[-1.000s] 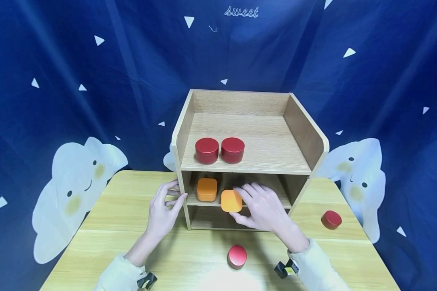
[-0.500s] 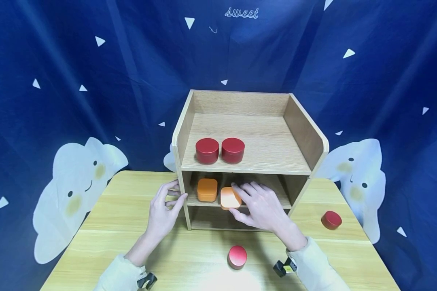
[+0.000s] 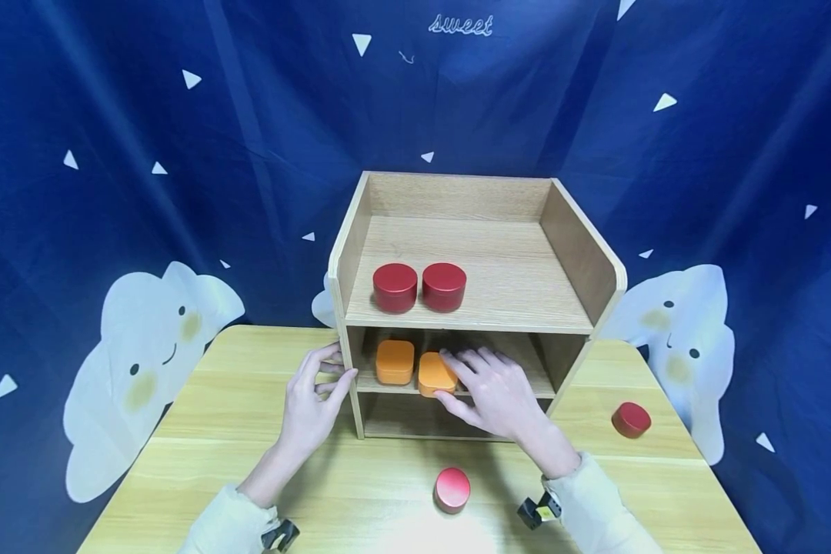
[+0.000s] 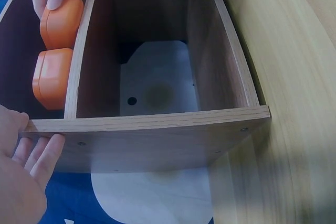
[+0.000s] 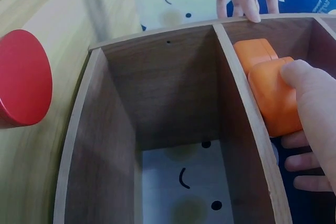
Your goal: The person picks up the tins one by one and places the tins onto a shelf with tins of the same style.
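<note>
My right hand (image 3: 502, 392) grips an orange rounded-square tin (image 3: 434, 375), with the thumb on its near side and the fingers behind. This tin sits at the front of the middle level of a wooden shelf unit (image 3: 498, 254). Close beside it on the left stands a second orange tin (image 3: 395, 362); in the left wrist view a narrow gap at most parts them. My left hand (image 3: 312, 404) holds the front edge of the unit's left side panel (image 4: 131, 148), thumb at the edge and fingers against the outer face.
Two round red tins (image 3: 395, 287) stand side by side on the top level. One more red tin (image 3: 452, 490) is on the table in front of the unit, and another red tin (image 3: 631, 419) lies to its right. A blue curtain (image 3: 249, 154) hangs behind.
The right hand has brought its orange tin slightly up and inward onto the middle level, its top tilting from facing me to nearly level. The left hand stays put.
</note>
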`<state>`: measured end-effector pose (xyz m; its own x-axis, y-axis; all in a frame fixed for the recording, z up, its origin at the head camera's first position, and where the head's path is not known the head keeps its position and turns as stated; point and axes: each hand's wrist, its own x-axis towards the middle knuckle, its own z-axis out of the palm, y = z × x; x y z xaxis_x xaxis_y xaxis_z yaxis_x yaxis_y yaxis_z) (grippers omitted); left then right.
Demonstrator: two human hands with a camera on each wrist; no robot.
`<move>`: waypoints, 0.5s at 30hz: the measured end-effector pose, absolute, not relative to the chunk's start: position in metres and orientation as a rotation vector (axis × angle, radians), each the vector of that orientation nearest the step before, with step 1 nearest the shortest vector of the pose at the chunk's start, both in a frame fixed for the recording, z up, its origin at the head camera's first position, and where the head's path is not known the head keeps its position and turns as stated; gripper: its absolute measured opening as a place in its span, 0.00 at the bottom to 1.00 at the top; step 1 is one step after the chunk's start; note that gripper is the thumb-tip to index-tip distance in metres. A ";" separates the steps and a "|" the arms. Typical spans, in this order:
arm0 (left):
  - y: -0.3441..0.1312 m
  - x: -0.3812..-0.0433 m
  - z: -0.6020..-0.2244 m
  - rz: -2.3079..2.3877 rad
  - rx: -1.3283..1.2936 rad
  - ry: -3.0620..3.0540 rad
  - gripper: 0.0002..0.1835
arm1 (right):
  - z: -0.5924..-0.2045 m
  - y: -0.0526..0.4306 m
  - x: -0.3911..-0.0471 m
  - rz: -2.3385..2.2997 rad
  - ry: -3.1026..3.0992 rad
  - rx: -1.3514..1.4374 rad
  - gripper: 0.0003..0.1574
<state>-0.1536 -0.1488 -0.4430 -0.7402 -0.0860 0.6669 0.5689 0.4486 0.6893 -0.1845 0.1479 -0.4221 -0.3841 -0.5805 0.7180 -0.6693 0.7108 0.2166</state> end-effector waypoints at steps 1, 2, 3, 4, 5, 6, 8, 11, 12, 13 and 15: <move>-0.149 -0.153 -0.443 -1.315 -0.399 -2.061 0.22 | -0.423 0.148 -0.185 0.145 -2.087 0.945 0.37; -0.149 -0.153 -0.443 -1.315 -0.398 -2.062 0.22 | -0.424 0.147 -0.185 0.152 -2.083 0.944 0.37; -0.149 -0.153 -0.443 -1.316 -0.397 -2.061 0.22 | -0.424 0.147 -0.185 0.157 -2.079 0.943 0.37; -0.149 -0.153 -0.443 -1.315 -0.397 -2.062 0.22 | -0.425 0.147 -0.185 0.161 -2.078 0.941 0.37; -0.149 -0.153 -0.443 -1.314 -0.397 -2.061 0.22 | -0.425 0.147 -0.185 0.165 -2.080 0.938 0.37; -0.149 -0.153 -0.443 -1.313 -0.397 -2.061 0.22 | -0.425 0.147 -0.185 0.164 -2.083 0.934 0.37; -0.148 -0.153 -0.443 -1.311 -0.399 -2.059 0.22 | -0.425 0.147 -0.187 0.167 -2.083 0.930 0.37; -0.149 -0.153 -0.443 -1.310 -0.403 -2.056 0.22 | -0.426 0.146 -0.189 0.166 -2.094 0.922 0.37; -0.149 -0.154 -0.443 -1.311 -0.404 -2.055 0.22 | -0.426 0.146 -0.189 0.164 -2.098 0.920 0.37; -0.149 -0.154 -0.443 -1.311 -0.405 -2.055 0.22 | -0.426 0.146 -0.190 0.163 -2.102 0.920 0.37; -0.149 -0.154 -0.443 -1.314 -0.406 -2.056 0.22 | -0.426 0.146 -0.191 0.160 -2.114 0.919 0.37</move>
<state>-0.1536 -0.1488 -0.4432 -0.7366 -0.0856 0.6709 0.5729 0.4482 0.6862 -0.1915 0.1463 -0.4261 -0.4096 -0.5584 0.7214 -0.6606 0.7269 0.1876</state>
